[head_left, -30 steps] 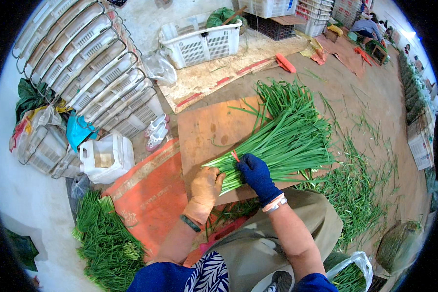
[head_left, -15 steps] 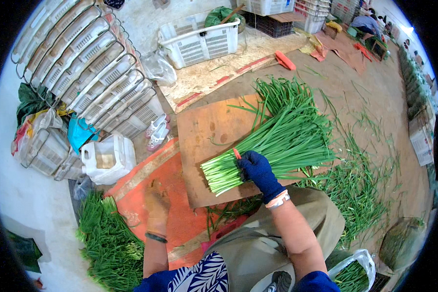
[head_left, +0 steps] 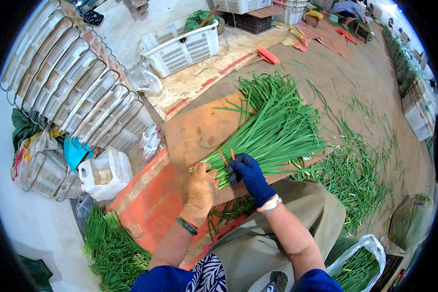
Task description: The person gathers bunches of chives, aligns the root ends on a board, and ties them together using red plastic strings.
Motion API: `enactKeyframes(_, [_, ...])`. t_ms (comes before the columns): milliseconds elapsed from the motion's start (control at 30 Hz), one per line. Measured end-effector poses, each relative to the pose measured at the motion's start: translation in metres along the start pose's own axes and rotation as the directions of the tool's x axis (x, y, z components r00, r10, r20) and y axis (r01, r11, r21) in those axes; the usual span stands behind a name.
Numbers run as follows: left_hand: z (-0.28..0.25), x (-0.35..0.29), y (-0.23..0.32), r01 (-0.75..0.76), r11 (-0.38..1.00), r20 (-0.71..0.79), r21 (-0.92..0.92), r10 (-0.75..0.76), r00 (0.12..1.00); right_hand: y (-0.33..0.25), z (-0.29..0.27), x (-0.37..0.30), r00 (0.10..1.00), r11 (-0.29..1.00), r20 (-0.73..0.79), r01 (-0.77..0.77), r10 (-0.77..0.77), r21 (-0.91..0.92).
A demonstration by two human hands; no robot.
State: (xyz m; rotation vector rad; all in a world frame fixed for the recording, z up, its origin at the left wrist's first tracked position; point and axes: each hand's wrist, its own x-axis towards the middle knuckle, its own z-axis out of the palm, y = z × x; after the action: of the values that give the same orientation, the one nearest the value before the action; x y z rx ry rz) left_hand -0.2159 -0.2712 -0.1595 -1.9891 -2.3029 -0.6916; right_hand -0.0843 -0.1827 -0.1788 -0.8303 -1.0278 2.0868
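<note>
A large bunch of garlic chives (head_left: 272,126) lies slantwise on a brown board (head_left: 185,134), pale stem ends toward me and green leaves fanned out to the far right. My left hand (head_left: 202,187), in a tan-orange glove, is closed on the stem ends, with its fingers curled over them. My right hand (head_left: 253,177), in a dark blue glove, pinches a thin orange tie (head_left: 223,157) at the stems, just right of my left hand. Two stretches of the tie stand up from the bunch; its underside is hidden.
More chives (head_left: 109,248) are heaped at the lower left. Loose leaves (head_left: 355,194) litter the floor on the right, near a plastic bag (head_left: 372,243) of greens. Stacked white crates (head_left: 78,82), a white jug (head_left: 107,173) and a large white basket (head_left: 180,51) stand beyond.
My left hand has moved up and right from over the orange sheet to the stem ends and closed there. My right hand has shifted slightly left, and the tie now shows two raised strands.
</note>
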Motion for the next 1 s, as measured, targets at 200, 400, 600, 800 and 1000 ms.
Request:
enactKeyframes(200, [-0.003,0.005,0.000,-0.072,0.997,0.082,0.040,0.068,0.994,0.002,-0.007,0.001,1.000,0.999,0.008,-0.029,0.029,0.014])
enactKeyframes(400, [-0.002,0.004,-0.020,-0.230,0.969,0.135,0.090,0.217,0.967,-0.001,-0.002,0.000,0.998,0.998,0.032,-0.056,0.057,-0.024])
enactKeyframes(600, [-0.021,0.005,-0.021,-0.242,0.968,0.314,-0.065,0.250,0.916,0.003,-0.004,-0.003,0.999,0.997,0.008,-0.038,0.039,-0.063])
enactKeyframes(800, [-0.016,0.024,0.013,-0.264,0.958,0.209,0.109,0.238,0.949,0.013,0.002,-0.005,1.000,1.000,-0.022,-0.009,0.009,0.004])
enactKeyframes(1000, [0.041,0.048,0.002,-0.179,0.902,0.280,0.393,0.068,0.958,0.024,0.004,-0.017,0.923,0.839,-0.034,0.332,-0.382,-0.432])
